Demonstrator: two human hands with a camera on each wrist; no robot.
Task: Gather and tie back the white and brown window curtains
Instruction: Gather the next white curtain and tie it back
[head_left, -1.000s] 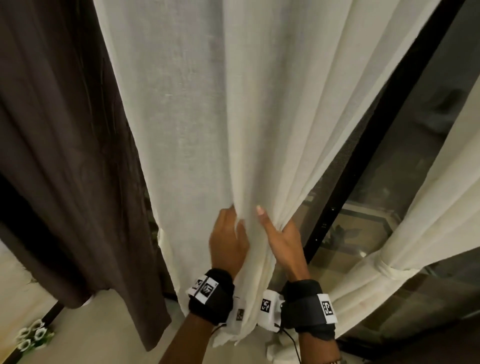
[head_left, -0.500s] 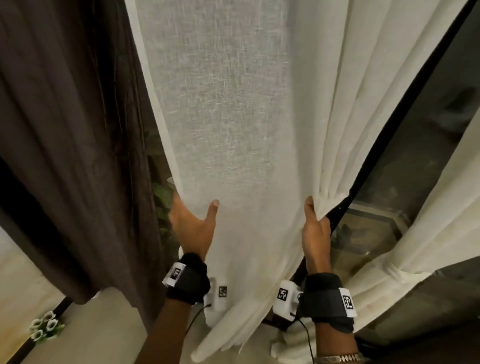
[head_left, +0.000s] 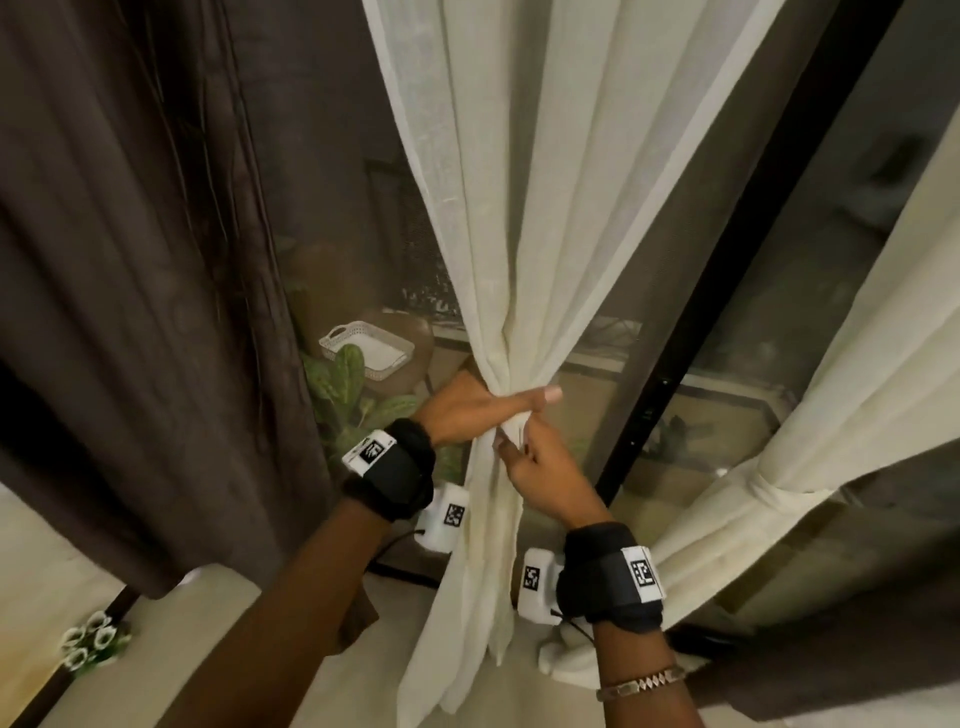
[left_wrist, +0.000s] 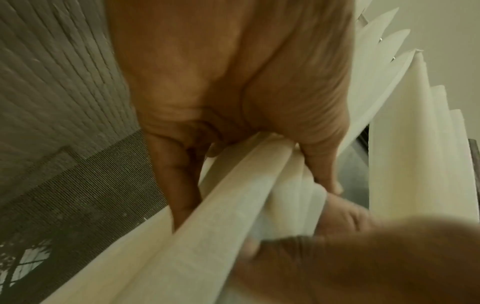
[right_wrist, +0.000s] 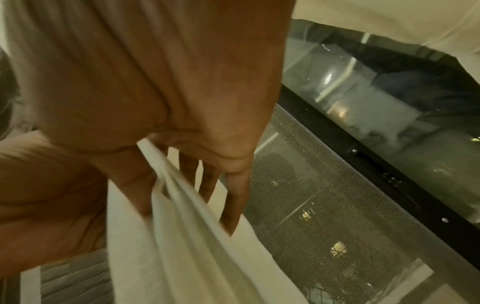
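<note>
Fingers (head_left: 470, 387) of my left hand (head_left: 467, 410) now wrap the white curtain (head_left: 524, 208) into one narrow bundle — half a second ago it hung spread wide between both hands. My right hand (head_left: 540, 467) pinches the folds just below, touching the left. So I judge the gathering done; tying comes next. Farther left, the brown curtain (head_left: 130, 260) hangs loose, untouched; far right, another white curtain (head_left: 831, 415) is already tied.

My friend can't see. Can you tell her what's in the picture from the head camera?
Two hands bunch a white curtain at its middle: the left hand wraps around it, the right hand pinches folds just below. A brown curtain hangs at left, and another white curtain is already tied at right.
</note>
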